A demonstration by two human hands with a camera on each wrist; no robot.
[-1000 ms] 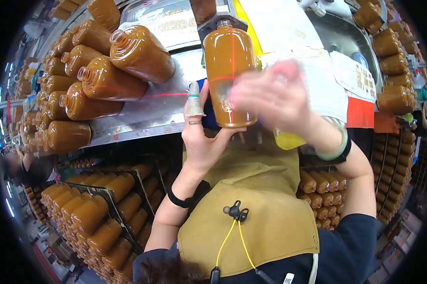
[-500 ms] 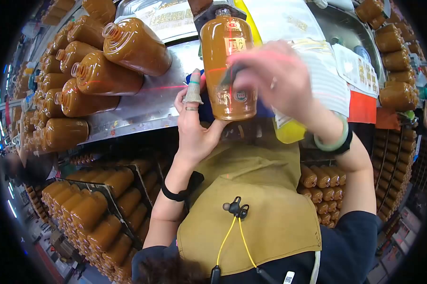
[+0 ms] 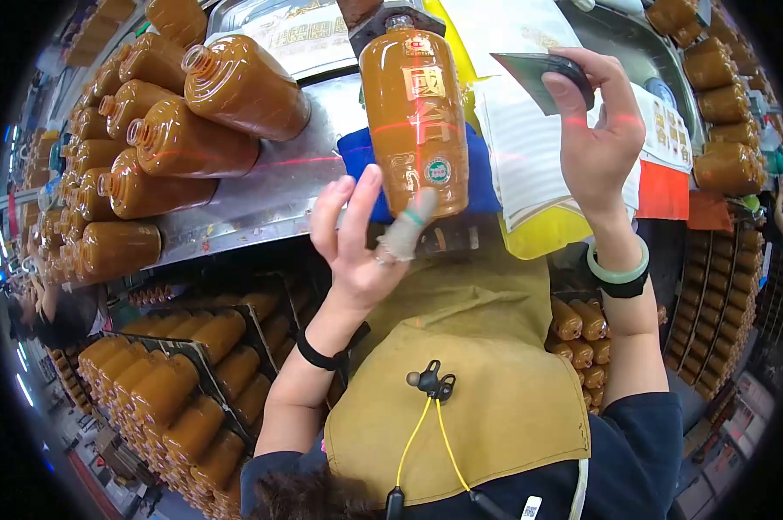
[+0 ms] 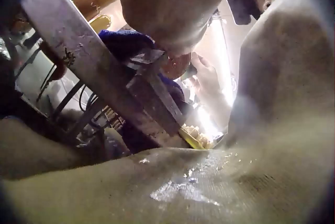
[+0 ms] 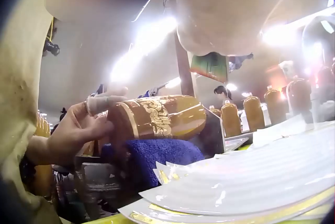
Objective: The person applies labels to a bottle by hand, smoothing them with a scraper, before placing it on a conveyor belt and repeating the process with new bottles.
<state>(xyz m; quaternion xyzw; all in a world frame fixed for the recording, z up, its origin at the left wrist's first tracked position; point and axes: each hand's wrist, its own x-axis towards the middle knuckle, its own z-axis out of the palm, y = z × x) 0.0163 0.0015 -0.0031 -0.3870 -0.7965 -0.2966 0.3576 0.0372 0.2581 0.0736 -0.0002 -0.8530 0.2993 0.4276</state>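
Note:
A glossy brown bottle [image 3: 413, 130] lies on a blue towel [image 3: 357, 156], its neck in a dark holder [image 3: 400, 22]. Gold characters and a round green emblem show on its upper face, crossed by red light lines. At the bottle's base is my left hand [image 3: 365, 251], fingers spread, one in a pale finger cover touching the bottle's lower end. In the right wrist view the left hand [image 5: 73, 135] reaches the base of the bottle [image 5: 183, 114]. To the right, above white sheets, my right hand [image 3: 604, 152] pinches a dark green scraper [image 3: 535, 80] between thumb and fingers.
Several brown bottles [image 3: 244, 91] stand on the metal bench at the left. White sheets [image 3: 530, 156] are stacked right of the bottle, over a yellow edge. Racks of bottles [image 3: 162, 390] fill the space below. A metal tray [image 3: 660, 74] sits at the right.
My right hand has swung from the bottle off to the right with the scraper. My left hand shifted from the bottle's side to its base. Gold characters hidden or absent a second ago now show.

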